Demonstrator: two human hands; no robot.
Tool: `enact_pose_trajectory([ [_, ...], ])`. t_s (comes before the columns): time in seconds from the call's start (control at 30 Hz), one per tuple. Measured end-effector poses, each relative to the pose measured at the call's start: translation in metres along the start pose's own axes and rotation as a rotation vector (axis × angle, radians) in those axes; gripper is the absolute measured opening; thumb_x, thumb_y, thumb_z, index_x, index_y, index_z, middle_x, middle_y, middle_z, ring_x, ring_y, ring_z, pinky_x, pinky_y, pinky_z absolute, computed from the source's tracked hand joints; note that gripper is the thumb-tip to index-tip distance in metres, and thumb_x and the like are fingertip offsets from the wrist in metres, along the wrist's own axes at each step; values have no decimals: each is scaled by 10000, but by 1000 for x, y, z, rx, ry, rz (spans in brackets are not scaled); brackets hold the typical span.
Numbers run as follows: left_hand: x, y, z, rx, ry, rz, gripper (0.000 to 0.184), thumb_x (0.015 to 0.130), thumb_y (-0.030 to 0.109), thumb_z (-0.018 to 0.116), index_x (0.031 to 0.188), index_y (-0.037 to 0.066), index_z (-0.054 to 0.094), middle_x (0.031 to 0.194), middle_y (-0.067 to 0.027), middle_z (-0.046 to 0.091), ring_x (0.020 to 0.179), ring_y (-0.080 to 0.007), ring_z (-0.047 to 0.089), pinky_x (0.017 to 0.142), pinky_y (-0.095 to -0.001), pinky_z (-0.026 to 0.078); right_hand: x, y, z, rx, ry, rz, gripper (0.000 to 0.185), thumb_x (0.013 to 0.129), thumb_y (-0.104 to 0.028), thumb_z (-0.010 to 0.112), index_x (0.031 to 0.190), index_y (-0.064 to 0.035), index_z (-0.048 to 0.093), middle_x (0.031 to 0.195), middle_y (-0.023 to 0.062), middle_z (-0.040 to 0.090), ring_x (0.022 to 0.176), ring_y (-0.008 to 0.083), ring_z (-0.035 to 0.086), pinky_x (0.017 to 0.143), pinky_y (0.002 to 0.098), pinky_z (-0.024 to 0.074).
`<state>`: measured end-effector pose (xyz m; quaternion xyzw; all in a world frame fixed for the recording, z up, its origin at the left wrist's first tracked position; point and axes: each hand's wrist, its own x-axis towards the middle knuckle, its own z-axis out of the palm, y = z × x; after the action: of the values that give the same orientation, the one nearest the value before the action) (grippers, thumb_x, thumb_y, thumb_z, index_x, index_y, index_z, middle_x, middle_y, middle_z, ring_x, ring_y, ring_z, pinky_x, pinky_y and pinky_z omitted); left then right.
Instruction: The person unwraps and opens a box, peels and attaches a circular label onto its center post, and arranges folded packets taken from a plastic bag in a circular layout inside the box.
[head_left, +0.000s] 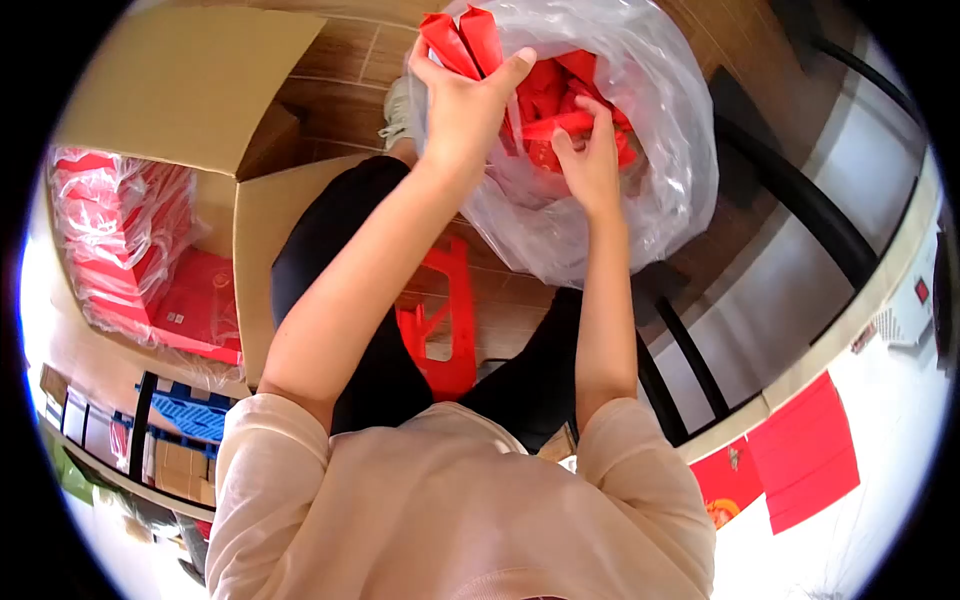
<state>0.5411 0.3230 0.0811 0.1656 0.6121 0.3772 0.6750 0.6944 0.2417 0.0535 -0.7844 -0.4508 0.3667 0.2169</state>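
My left hand (pixel 462 118) is closed around red packets (pixel 466 42), which stick up past its fingers at the rim of a clear plastic bag (pixel 675 130). Several more red packets (pixel 548 85) lie heaped inside that bag. Over the opening, my right hand (pixel 592 165) pinches another red packet (pixel 560 125) between thumb and fingers. The lower ends of the packets in my left hand are partly hidden by that hand.
On the left stands an open cardboard box (pixel 190 80) holding red boxes (pixel 110 225) in clear wrap. A red plastic stool (pixel 455 320) is between my legs. Black metal legs (pixel 800 200) run along the right, below a tabletop with red sheets (pixel 800 455).
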Motion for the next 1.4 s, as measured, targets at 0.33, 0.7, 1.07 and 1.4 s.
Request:
enact_pose_trajectory([
  [0.33,-41,-20,5,239,-788,-220,1030,661,403,810,1390,19,191,1298,-159,444,1199,-243,458,1015,-351,356,-40,-52,-81,708,-143,277,362,916,-391,480,1117,-92,517,1094,30,530,1029,131,491,898,294,389],
  [0.7,-16,11,6,247,6,370,936,715,223,732,1374,-26,116,1223,-234,453,1108,-301,500,942,-364,404,14,42,28,709,104,184,396,972,-294,408,1248,-13,456,1124,139,567,859,177,588,768,301,479],
  [1.07,-6,12,20,-27,151,183,886,781,240,689,1388,29,78,1278,-225,381,1167,-302,416,985,-375,341,178,158,63,-618,-60,167,727,729,-244,670,1338,-47,324,1248,239,496,1128,410,487,934,460,410],
  [1.4,0,-2,41,-156,123,94,865,790,297,674,1379,-5,117,1285,-208,402,1178,-259,424,1006,-337,327,67,80,52,-301,263,-88,626,667,-174,658,1222,15,439,1202,259,484,1126,408,460,968,444,381],
])
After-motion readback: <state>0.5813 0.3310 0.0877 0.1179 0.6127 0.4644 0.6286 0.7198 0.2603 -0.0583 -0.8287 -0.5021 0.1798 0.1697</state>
